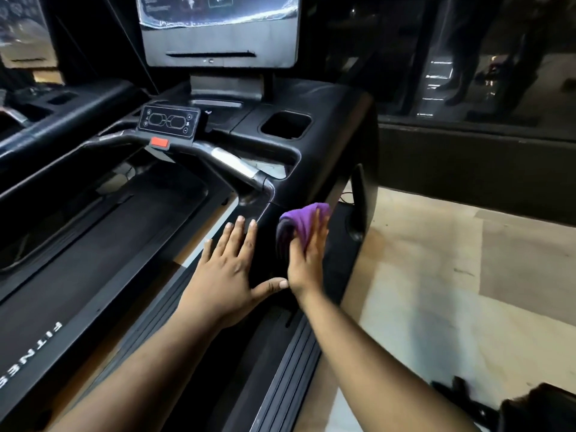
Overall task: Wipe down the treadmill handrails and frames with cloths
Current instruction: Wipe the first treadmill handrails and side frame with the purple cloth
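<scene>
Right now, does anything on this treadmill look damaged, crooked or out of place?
Nothing stands out. The right hand presses a purple cloth against the black upright frame, the left hand rests flat beside it, and the console screen sits straight.

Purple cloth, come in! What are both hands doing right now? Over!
Right hand presses purple cloth against black upright frame. Left hand flat, fingers spread, on frame's inner side. Nothing in the way.
</scene>
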`<state>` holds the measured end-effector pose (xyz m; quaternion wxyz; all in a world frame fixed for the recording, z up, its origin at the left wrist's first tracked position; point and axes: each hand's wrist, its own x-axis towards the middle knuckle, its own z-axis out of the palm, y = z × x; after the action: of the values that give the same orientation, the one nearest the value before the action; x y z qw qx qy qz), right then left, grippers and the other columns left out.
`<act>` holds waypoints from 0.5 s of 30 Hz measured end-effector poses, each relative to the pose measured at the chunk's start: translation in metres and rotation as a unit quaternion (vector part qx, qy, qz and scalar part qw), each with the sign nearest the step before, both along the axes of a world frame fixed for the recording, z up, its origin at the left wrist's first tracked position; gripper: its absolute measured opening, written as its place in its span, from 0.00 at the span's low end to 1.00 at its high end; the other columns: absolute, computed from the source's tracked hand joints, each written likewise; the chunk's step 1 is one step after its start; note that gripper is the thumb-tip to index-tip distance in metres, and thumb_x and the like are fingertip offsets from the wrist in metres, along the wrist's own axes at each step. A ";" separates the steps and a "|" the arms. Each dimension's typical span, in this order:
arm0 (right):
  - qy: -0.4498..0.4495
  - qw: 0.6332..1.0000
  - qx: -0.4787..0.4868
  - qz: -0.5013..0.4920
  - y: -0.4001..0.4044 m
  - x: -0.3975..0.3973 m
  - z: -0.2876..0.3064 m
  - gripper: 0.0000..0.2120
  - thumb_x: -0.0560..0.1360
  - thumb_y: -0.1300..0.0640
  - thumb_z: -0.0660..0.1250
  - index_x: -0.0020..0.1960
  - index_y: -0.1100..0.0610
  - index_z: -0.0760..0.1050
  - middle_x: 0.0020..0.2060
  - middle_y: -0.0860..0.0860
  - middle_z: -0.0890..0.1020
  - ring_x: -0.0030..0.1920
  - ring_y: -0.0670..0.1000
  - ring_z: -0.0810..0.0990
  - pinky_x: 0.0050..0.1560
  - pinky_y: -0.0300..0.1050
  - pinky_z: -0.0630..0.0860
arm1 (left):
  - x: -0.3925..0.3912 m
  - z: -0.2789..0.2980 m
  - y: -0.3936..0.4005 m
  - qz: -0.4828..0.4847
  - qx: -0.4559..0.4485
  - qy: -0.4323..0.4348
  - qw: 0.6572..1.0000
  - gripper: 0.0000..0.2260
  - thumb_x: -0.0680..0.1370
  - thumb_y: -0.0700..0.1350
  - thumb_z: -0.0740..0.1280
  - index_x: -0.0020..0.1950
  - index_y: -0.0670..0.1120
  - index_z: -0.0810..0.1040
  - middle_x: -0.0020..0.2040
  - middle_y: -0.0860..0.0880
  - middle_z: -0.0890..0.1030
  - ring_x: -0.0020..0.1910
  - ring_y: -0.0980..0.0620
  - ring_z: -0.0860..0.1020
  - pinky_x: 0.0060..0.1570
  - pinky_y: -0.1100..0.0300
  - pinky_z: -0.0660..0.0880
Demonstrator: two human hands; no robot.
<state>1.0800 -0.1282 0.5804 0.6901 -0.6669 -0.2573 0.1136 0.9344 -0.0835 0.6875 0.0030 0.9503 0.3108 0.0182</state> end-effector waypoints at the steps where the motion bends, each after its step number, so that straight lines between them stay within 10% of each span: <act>1: 0.025 1.000 -0.008 -0.011 0.008 0.020 0.003 0.33 0.84 0.44 0.58 0.83 0.49 0.47 0.83 0.48 0.46 0.82 0.47 0.43 0.81 0.42 0.39 | 0.000 0.000 0.000 -0.001 -0.004 -0.003 1.000 0.55 0.68 0.85 0.42 0.84 0.52 0.37 0.84 0.49 0.39 0.83 0.52 0.38 0.80 0.45 0.44; 5: 0.206 0.974 -0.078 -0.053 0.023 0.071 0.029 0.31 0.86 0.48 0.57 0.84 0.52 0.49 0.83 0.53 0.53 0.83 0.56 0.53 0.82 0.53 0.50 | 0.000 0.003 0.000 0.004 -0.005 0.008 1.000 0.53 0.68 0.85 0.41 0.83 0.54 0.33 0.84 0.50 0.36 0.81 0.53 0.35 0.80 0.46 0.41; 10: -0.159 0.980 -0.118 0.037 0.000 0.018 0.028 0.33 0.80 0.39 0.54 0.83 0.45 0.55 0.84 0.47 0.47 0.83 0.53 0.42 0.77 0.63 0.49 | 0.009 0.004 0.008 0.013 -0.036 0.005 0.999 0.55 0.65 0.86 0.41 0.81 0.54 0.30 0.82 0.55 0.31 0.79 0.59 0.28 0.78 0.48 0.35; 15: -0.286 0.906 -0.302 0.074 0.050 0.133 0.083 0.29 0.83 0.39 0.55 0.82 0.42 0.57 0.84 0.43 0.49 0.83 0.52 0.40 0.74 0.78 0.51 | 0.056 0.011 0.023 0.025 -0.059 -0.009 0.998 0.55 0.65 0.86 0.41 0.80 0.54 0.27 0.81 0.55 0.29 0.78 0.58 0.28 0.79 0.45 0.34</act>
<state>1.2132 -0.0780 0.6638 0.3419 -0.8263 -0.4457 0.0409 0.9902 -0.0604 0.6987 0.0609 0.9401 0.3353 0.0084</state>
